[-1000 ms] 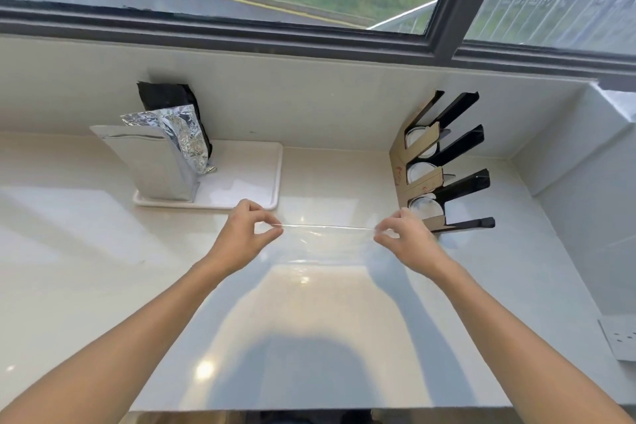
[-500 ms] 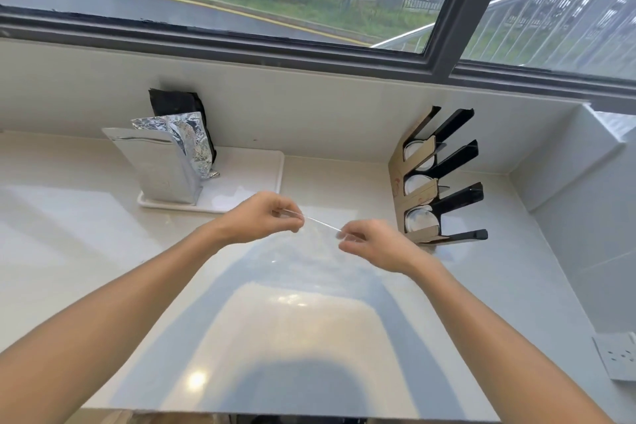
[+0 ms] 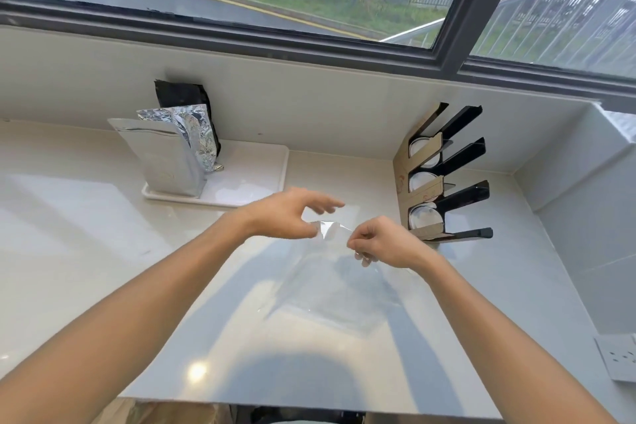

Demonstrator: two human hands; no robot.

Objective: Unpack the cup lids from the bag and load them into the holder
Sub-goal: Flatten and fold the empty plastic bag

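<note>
Above the table (image 3: 103, 251), in the head view, the clear bag (image 3: 332, 272) hangs empty: right hand (image 3: 382, 244) pinching its top, left hand (image 3: 289, 213) with grip wide. The lids (image 3: 421, 217) sit in the holder (image 3: 444, 175). Best to fold the bag flat, gathering it with both hands.

Pale glossy countertop (image 3: 86, 234) runs wall to wall, lamp glare spot near the front edge. Far side: low cream wall under a dark-framed window (image 3: 457, 21), daylight coming in. Outside: wet road, grass strip, fence, parked cars, railing at right. Right wall is cream too, white power socket (image 3: 619, 356) mounted near the bottom right.
</note>
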